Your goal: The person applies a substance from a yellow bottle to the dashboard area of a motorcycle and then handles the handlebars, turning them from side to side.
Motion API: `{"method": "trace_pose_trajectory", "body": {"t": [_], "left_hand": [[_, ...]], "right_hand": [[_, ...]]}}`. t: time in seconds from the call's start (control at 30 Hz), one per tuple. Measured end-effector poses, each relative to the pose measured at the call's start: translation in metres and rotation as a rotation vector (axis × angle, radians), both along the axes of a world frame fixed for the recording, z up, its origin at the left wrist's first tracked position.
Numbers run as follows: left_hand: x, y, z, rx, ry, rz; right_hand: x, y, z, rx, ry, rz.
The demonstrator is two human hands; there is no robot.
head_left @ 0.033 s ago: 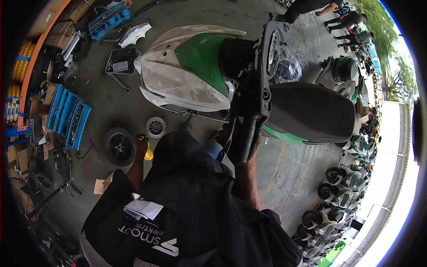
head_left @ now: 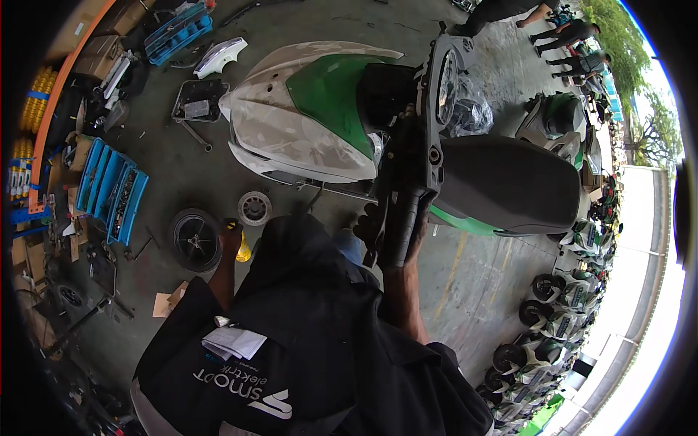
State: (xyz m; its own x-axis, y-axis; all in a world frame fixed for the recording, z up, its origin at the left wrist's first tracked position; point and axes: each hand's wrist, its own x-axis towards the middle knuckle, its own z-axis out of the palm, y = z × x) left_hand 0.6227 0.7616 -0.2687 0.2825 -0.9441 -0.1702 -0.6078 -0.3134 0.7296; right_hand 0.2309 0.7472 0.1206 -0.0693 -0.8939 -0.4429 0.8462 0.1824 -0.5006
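My left hand [head_left: 230,234] is closed on a yellow object with a dark top [head_left: 241,245], low on the left, beside the loose black wheel [head_left: 187,240]. My right hand [head_left: 392,234] grips the black handlebar grip [head_left: 408,225], its fingers around the lever side and partly hidden by the grip. The scooter [head_left: 305,116] has dirty white and green front panels, an exposed dark handlebar with a round lamp or display housing [head_left: 445,87], and a long black seat [head_left: 509,182] to the right.
Open blue toolboxes [head_left: 109,185], a brake disc [head_left: 254,208], a white panel [head_left: 218,57] and loose parts lie on the floor at left, beside an orange shelf [head_left: 52,123]. Scooters [head_left: 542,320] line the right. Several people [head_left: 563,33] stand at upper right, one near the handlebar.
The fingers of my right hand have shifted slightly over the lever at the grip. The rest looks the same.
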Motion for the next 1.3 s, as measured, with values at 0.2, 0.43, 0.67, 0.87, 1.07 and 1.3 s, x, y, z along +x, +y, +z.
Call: {"method": "trace_pose_trajectory", "body": {"t": [0.2,0.43,0.67,0.87,1.07,1.3], "left_hand": [[-0.012,-0.002,0.016,0.035,0.058,-0.001],[-0.011,0.003,0.017,0.046,0.032,0.025],[-0.01,0.003,0.005,0.038,0.047,-0.044],[-0.02,-0.008,0.001,-0.004,0.026,-0.073],[-0.023,-0.02,-0.006,-0.005,-0.058,-0.128],[-0.033,-0.035,0.007,-0.042,-0.079,-0.196]], "right_hand": [[0.017,-0.012,0.025,0.156,-0.058,-0.014],[0.016,-0.011,0.03,-0.089,-0.166,0.074],[-0.013,0.033,-0.031,0.043,-0.261,0.142],[-0.028,0.035,-0.08,-0.335,-0.391,0.285],[0.005,0.011,0.016,0.081,-0.242,0.191],[-0.008,0.02,0.0,0.082,-0.072,0.185]]}}
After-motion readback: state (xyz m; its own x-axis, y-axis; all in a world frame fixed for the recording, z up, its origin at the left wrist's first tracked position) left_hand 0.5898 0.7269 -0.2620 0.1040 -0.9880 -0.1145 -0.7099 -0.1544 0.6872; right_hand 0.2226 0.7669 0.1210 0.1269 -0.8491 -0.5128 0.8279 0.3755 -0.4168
